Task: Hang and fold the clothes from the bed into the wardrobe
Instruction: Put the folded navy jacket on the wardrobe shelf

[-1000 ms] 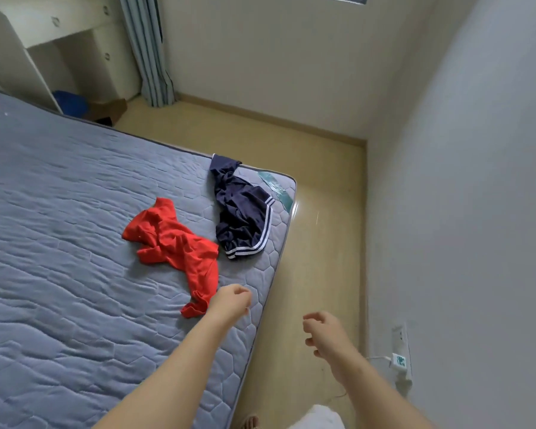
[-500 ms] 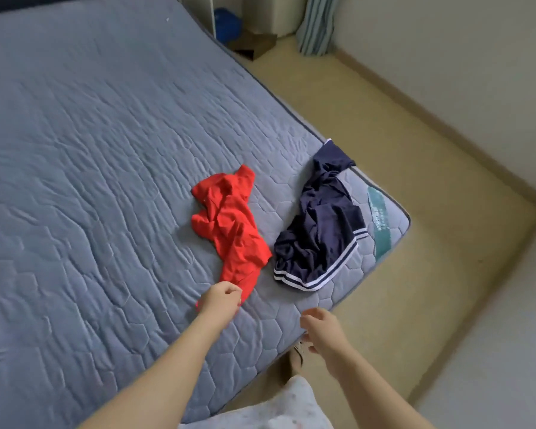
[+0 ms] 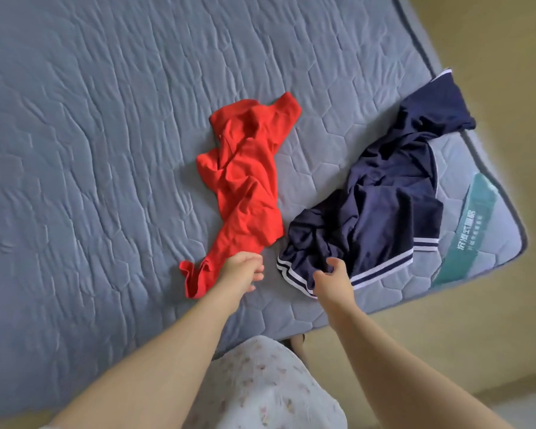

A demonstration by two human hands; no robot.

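On the bed [image 3: 106, 150], the left hand [image 3: 242, 270] is curled at the red garment [image 3: 245, 181], grip unclear; the right hand [image 3: 331, 280], half-open, reaches the navy garment [image 3: 384, 205]. Best pinch one firmly, then lift clear

Grey-blue quilted mattress [image 3: 106, 150]: we see matt woven cloth, stitched in hexagon-like seams that pucker the surface into soft ridges; a darker corded piping runs along its edge.
Crumpled red cloth garment [image 3: 245, 181]: we read it as a thin, soft knit, matt, heavily creased.
Rumpled navy cloth garment with white stripes [image 3: 384, 205]: smooth fabric with a faint sheen on its folds; flat white bands at the hem.
Teal printed label [image 3: 471, 230]: smoother than the quilting around it, slightly glossy.
Pale yellowish floor [image 3: 492, 320]: hard, smooth, low sheen; we cannot tell the material.
White floral-print clothing [image 3: 266, 391]: light matt cloth.
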